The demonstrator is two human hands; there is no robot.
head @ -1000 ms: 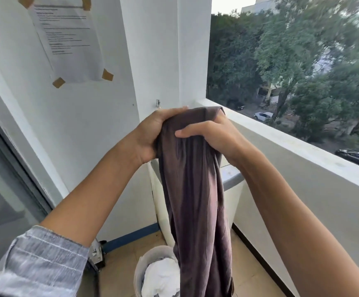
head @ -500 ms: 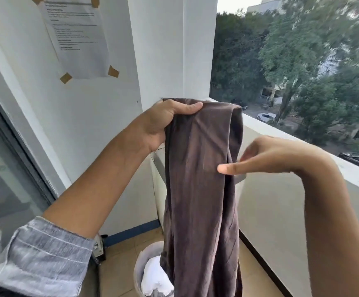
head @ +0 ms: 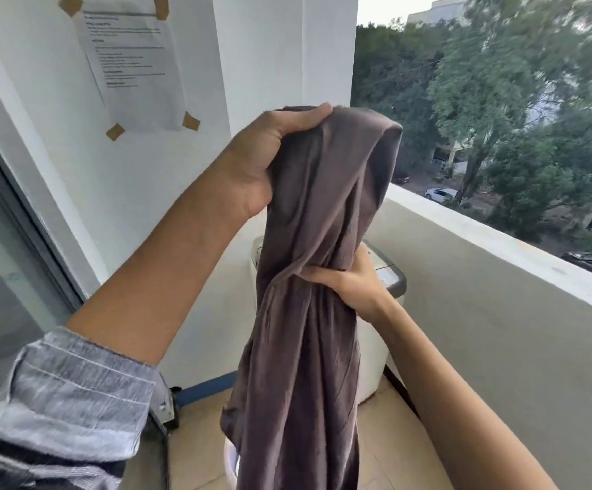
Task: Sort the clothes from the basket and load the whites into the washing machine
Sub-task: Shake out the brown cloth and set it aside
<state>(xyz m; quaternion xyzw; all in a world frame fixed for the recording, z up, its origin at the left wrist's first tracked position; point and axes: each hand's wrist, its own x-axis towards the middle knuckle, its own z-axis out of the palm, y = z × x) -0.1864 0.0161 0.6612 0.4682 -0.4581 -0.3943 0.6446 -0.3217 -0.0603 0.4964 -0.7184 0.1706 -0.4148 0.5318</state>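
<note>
A long brown-grey garment (head: 308,341) hangs in front of me at chest height. My left hand (head: 262,160) grips its top edge, held high. Lower down, my right hand (head: 351,281) has its fingers curled round the gathered middle of the cloth. Behind the garment stands the white washing machine (head: 372,351) with a grey lid corner (head: 393,277); most of it is hidden by the cloth. At the bottom, a sliver of the pale laundry basket rim (head: 230,461) shows beside the garment's hem.
A white wall with a taped paper notice (head: 135,65) rises at the left, next to a glass door (head: 1,277). The balcony parapet (head: 499,295) runs along the right. Tan floor tiles (head: 393,436) lie below.
My right hand has dropped from near the top of the garment to its middle and closed round the cloth. My left hand has lifted the top edge higher.
</note>
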